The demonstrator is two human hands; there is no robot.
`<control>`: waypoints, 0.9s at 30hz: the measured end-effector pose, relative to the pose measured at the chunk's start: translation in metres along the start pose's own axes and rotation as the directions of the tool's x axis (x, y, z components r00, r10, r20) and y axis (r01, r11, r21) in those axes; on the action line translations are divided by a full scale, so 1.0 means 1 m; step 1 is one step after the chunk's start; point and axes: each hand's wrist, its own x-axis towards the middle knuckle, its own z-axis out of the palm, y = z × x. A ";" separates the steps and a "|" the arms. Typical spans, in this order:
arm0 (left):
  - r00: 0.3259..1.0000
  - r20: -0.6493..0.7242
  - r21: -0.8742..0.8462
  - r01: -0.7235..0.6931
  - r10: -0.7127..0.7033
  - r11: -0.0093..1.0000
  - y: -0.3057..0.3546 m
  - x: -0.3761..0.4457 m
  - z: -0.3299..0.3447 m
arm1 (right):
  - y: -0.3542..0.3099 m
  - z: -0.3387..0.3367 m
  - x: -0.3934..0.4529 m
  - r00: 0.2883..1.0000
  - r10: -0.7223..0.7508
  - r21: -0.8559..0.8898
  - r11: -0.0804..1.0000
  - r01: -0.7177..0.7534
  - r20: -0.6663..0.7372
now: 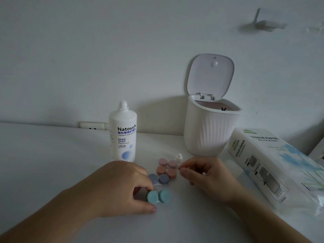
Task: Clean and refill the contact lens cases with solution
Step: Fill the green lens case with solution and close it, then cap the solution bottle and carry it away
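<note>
Several contact lens cases lie in a column on the white table: a teal case nearest me, a purple case behind it, then a salmon case and a pink case. My left hand grips the left end of the teal case between thumb and fingers. My right hand hovers just right of the salmon case with loosely curled fingers that hold nothing. A white bottle of lens solution stands uncapped behind my left hand. Its small white cap sits behind the pink case.
A white ribbed mini bin with its lid flipped up stands at the back, against the wall. A pack of tissue paper lies to the right. A wall socket shows behind the table's far edge.
</note>
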 end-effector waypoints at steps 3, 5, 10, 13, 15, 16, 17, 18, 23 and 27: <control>0.999 -0.042 0.065 -0.012 0.015 0.998 0.000 0.000 0.002 | 0.003 0.000 0.001 0.999 -0.003 -0.038 0.999 0.002 -0.038; 0.998 -0.064 0.090 -0.007 0.013 0.996 0.001 -0.001 0.002 | 0.004 0.001 0.001 0.998 0.003 -0.042 0.999 -0.006 -0.070; 0.998 -0.060 0.043 0.019 -0.017 0.999 0.005 -0.003 -0.004 | 0.007 0.003 0.003 0.991 0.051 -0.040 0.998 -0.056 -0.126; 0.991 -0.133 -0.023 0.024 -0.027 0.999 0.004 -0.005 -0.005 | 0.008 0.005 0.004 0.990 0.074 -0.055 0.995 -0.081 -0.117; 0.958 -0.286 -0.067 0.001 -0.021 0.998 0.000 -0.005 -0.009 | 0.009 0.006 0.005 0.987 0.091 -0.062 0.993 -0.100 -0.130; 0.922 -0.387 -0.100 -0.019 -0.022 0.995 -0.002 -0.006 -0.012 | 0.009 0.006 0.006 0.985 0.098 -0.070 0.992 -0.109 -0.141; 0.870 -0.492 -0.137 -0.040 -0.033 0.990 -0.005 -0.006 -0.014 | 0.009 0.007 0.007 0.983 0.102 -0.089 0.989 -0.117 -0.154; 0.809 -0.585 -0.177 -0.059 -0.057 0.983 -0.008 -0.006 -0.016 | 0.009 0.007 0.009 0.980 0.106 -0.123 0.984 -0.128 -0.167; 0.478 -0.831 -0.358 -0.069 -0.284 0.931 -0.025 -0.001 -0.013 | 0.010 0.002 0.028 0.972 0.150 -0.300 0.933 -0.200 -0.183; 0.431 -0.736 -0.572 0.016 -0.522 0.820 -0.035 0.003 -0.005 | 0.008 -0.003 0.048 0.982 0.187 -0.514 0.840 -0.175 -0.029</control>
